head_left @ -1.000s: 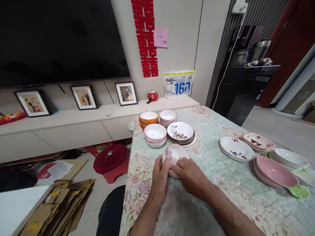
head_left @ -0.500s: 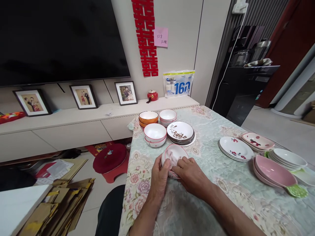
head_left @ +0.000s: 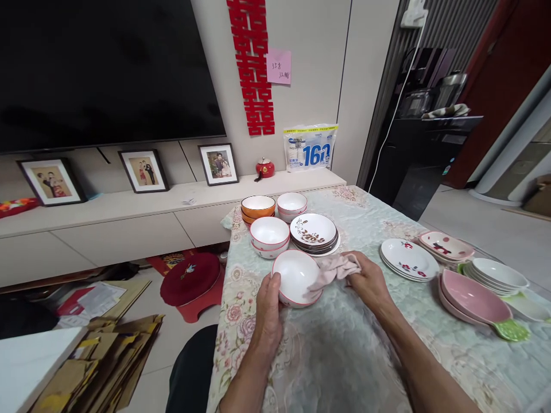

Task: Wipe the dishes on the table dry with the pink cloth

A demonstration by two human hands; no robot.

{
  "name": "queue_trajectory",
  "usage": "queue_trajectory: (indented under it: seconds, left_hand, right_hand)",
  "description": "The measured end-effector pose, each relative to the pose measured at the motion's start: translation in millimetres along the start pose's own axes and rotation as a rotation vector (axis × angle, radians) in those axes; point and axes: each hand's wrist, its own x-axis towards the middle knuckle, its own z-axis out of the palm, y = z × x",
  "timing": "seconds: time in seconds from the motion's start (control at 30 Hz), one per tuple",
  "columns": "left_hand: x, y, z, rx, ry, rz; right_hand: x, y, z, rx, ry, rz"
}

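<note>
My left hand grips the near-left rim of a white bowl with a red edge, thumb on top. The bowl is tilted toward me above the table. A pale pink cloth hangs from my right hand, its loose end touching the bowl's right rim. Just beyond lie a stack of red-rimmed bowls and a stack of plates with a brown flower pattern. Behind these are orange bowls and another pair of white bowls.
On the right of the table are flowered white plates, pink dishes, a spotted dish and small white bowls. A red stool and flattened cardboard stand to the left. Framed photos line the cabinet.
My right hand has drawn the cloth out of the bowl and moved right, away from my left hand. The bowl, still in my left hand, now shows its inside more fully.
</note>
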Motion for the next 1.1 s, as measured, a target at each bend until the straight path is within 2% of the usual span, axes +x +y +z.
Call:
queue_trajectory:
  seconds: [0.07,0.13,0.23,0.3,0.37,0.5,0.6,0.67,0.73,0.8,0.87,0.93,1.0,1.1]
  left_hand:
    - [-1,0,0.2,-0.057,0.005,-0.021]
    - [-2,1,0.8,-0.126,0.034,-0.043]
    - [-3,2,2.3,-0.208,0.037,-0.055]
    - [-5,4,3.8,-0.244,0.023,-0.070]
    - [-8,7,5.7,-0.266,0.000,-0.113]
    - [-17,12,10.0,-0.270,-0.077,-0.279]
    - [-21,15,12.5,-0.262,-0.110,-0.376]
    - [-22,14,12.9,-0.242,-0.123,-0.415]
    - [-22,12,11.5,-0.211,-0.150,-0.432]
    - [-21,9,8.2,-0.176,-0.222,-0.403]
    - [-19,5,4.2,-0.134,-0.328,-0.331]
    - [-19,4,1.2,-0.075,-0.418,-0.275]
    - [-20,6,0.1,-0.025,-0.472,-0.265]
    - [-24,10,1.9,-0.006,-0.497,-0.274]
  right_hand:
    - [0,-1,-1,0.229,0.080,0.098]
    - [-1,-2,-2,0.337,0.161,0.145]
    - [0,-3,-4,0.293,0.293,0.172]
    - [1,-3,-4,0.226,0.318,0.192]
    - [0,-8,-1,0.264,0.235,0.239]
    - [-9,-30,8,0.719,-0.174,0.390]
    - [-17,-43,5,0.885,-0.393,0.348]
    - [-20,-47,2,0.888,-0.470,0.290]
    - [-22,-47,1,0.877,-0.480,0.253]
    - [-22,-46,4,0.901,-0.420,0.261]
    - [-22,-47,9,0.936,-0.361,0.311]
    - [-21,-47,13,0.924,-0.360,0.384]
    - [-19,-45,16,0.838,-0.369,0.407]
    - [-13,-35,20,0.639,-0.232,0.295]
